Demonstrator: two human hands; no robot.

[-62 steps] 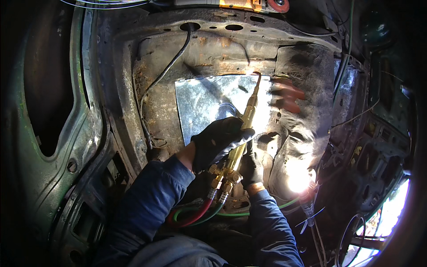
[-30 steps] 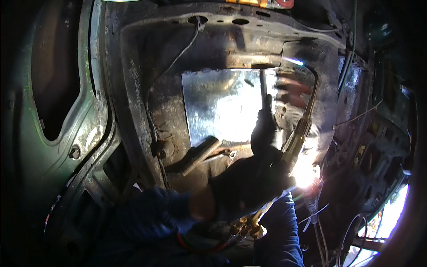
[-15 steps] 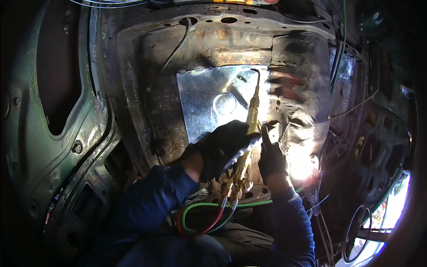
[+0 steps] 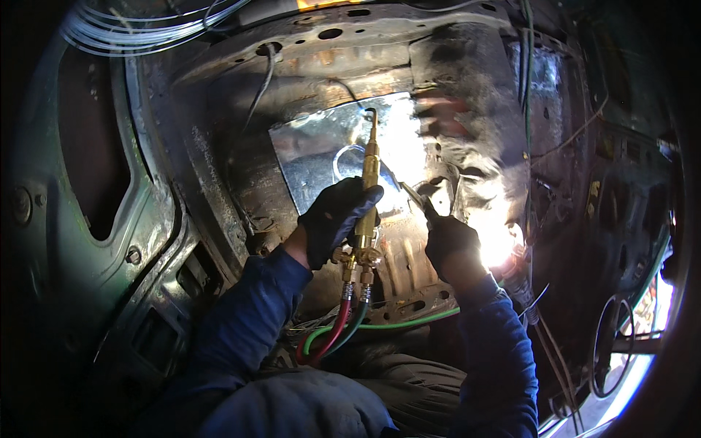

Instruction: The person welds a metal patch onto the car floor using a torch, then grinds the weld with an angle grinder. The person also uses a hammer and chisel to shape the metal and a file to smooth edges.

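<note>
My left hand [image 4: 332, 219], in a dark glove, is wrapped round a brass welding torch [image 4: 369, 164]. The torch points away from me, its thin curved tip over the shiny sheet-metal patch [image 4: 299, 150]. No flame can be made out in the glare. A red hose [image 4: 337, 332] and a dark green hose [image 4: 356, 327] run from its valve end toward my lap. To its right, my right hand [image 4: 453, 247], also gloved, is closed on a slim metal tool [image 4: 415, 196]. That tool reaches toward the patch's near right corner; its exact kind does not show.
Rusty floor metal [image 4: 394, 270] with holes surrounds the patch. A glaring work lamp [image 4: 498, 248] stands right of my right hand. Coiled wire [image 4: 146, 33] hangs at upper left. Green body panels [image 4: 157, 212] rise at left. A light green hose [image 4: 416, 320] crosses in front of my lap.
The view has shifted and tilted. The torch has swung left and stands more upright in my left hand. The slim tool in my right hand now shows more clearly, angled left.
</note>
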